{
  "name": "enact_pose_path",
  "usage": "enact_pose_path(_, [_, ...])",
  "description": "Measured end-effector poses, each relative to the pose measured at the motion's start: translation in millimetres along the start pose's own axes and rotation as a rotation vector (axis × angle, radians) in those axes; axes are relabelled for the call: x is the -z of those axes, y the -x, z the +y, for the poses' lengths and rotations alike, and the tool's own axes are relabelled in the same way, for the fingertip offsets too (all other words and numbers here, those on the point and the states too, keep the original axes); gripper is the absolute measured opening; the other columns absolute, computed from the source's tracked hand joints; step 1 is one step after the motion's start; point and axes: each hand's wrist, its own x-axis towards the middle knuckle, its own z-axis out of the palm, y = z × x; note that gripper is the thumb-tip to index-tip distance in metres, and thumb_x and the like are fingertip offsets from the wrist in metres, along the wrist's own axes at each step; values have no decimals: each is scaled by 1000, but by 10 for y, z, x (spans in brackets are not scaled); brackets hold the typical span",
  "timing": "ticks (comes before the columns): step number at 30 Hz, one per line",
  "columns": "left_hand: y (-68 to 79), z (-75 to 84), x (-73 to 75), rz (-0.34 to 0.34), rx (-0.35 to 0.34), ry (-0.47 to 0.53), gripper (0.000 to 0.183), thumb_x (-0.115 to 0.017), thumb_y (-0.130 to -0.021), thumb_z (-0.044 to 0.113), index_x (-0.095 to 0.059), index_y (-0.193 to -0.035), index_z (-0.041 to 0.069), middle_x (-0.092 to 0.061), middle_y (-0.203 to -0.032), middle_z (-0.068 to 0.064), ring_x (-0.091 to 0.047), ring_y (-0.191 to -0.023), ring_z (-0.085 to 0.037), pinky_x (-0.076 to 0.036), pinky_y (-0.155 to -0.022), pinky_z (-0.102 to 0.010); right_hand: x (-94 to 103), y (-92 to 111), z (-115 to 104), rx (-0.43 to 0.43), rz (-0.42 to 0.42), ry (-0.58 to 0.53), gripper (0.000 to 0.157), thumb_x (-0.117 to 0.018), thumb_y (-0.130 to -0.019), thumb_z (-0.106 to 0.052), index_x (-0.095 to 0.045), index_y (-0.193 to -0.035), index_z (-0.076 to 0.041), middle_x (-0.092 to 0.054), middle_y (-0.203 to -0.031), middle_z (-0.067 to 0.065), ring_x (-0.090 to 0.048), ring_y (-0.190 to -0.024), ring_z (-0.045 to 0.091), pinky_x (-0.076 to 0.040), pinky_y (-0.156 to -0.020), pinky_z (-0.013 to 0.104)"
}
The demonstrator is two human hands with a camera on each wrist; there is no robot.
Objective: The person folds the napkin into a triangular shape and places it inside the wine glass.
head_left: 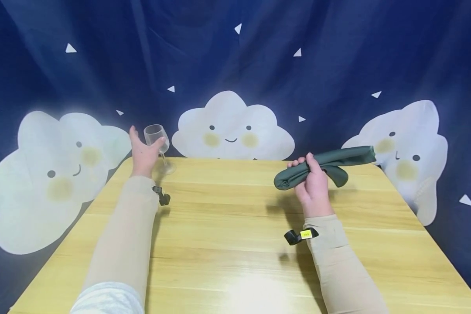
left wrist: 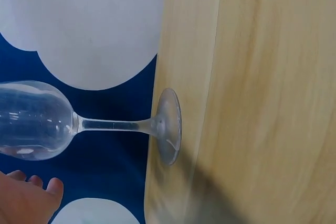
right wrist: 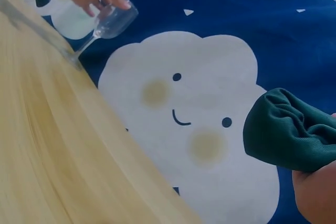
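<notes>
A clear wine glass (head_left: 156,133) stands upright near the table's far left edge; its round foot (left wrist: 169,126) is on the wood. My left hand (head_left: 145,152) is beside the bowl, fingers spread and thumb extended in front of the glass. In the left wrist view, the visible fingertips are apart from the bowl (left wrist: 34,119). Whether the thumb touches the glass cannot be told. My right hand (head_left: 314,187) grips a dark green folded cloth (head_left: 345,157) above the right side of the table. One end of that cloth (right wrist: 283,129) shows bunched in the right wrist view.
The light wooden table (head_left: 220,226) runs back to a dark blue curtain (head_left: 204,48) printed with white smiling clouds and small triangles. Each wrist wears a small black camera, the left one (head_left: 162,196) close above the tabletop.
</notes>
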Motion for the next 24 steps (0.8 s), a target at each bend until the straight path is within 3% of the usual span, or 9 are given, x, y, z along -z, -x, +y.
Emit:
enact_pose_path(9, [-62, 26, -46, -46, 7, -30, 106, -75, -90, 41, 0, -163, 25, -7, -169, -3, -12, -153, -20, -11, -121, -36, -50, 35, -6, -18, -15, 40, 24, -60, -103, -15, -39, -110, -8, -57, -80, 9, -57, -73, 22, -52, -78, 36])
enact_pose_path(16, [-32, -74, -34, -58, -14, -57, 86, -70, -96, 35, -18, -161, 16, -32, -161, -12, -34, -145, -28, -24, -118, -42, -69, 43, 1, -41, 15, 59, 20, -57, -104, -18, -40, -110, -8, -56, -81, 8, -57, -75, 22, -52, -79, 35])
enact_pose_path(24, [54, -72, -30, -79, -54, -72, 82, -74, -93, 36, -28, -157, 14, -40, -155, -11, -41, -140, -28, -29, -116, -44, -85, 51, 0, -40, -5, 66, 11, -51, -106, -15, -42, -105, -7, -54, -82, 8, -56, -76, 22, -50, -79, 35])
